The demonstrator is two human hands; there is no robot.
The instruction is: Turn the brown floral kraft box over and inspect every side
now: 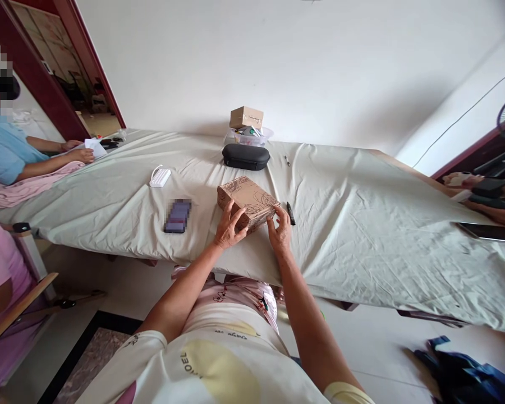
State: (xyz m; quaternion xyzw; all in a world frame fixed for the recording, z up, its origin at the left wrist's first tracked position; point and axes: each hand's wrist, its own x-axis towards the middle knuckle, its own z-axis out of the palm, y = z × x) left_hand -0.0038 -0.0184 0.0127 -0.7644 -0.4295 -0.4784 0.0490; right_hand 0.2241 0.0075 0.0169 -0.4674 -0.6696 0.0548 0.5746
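Observation:
A brown cardboard box (pixel 247 193) printed with dark scribbled lines lies closed on the cloth in front of me. At its front left side my left hand (pixel 230 227) holds it, fingers bent over the edge and thumb along the front face. My right hand (pixel 280 227) grips the box's right front corner between thumb and fingers. Just right of that hand lies a black pen (pixel 291 214), apart from it. The box's underside is hidden.
A pale cloth (pixel 340 235) covers the table. Left of the box are a phone (pixel 178 216) and a white corded block (pixel 160 177). Behind it stand a black case (pixel 246 156), a plastic tub (pixel 267 135) and a smaller carton (pixel 246 117). People sit at both sides.

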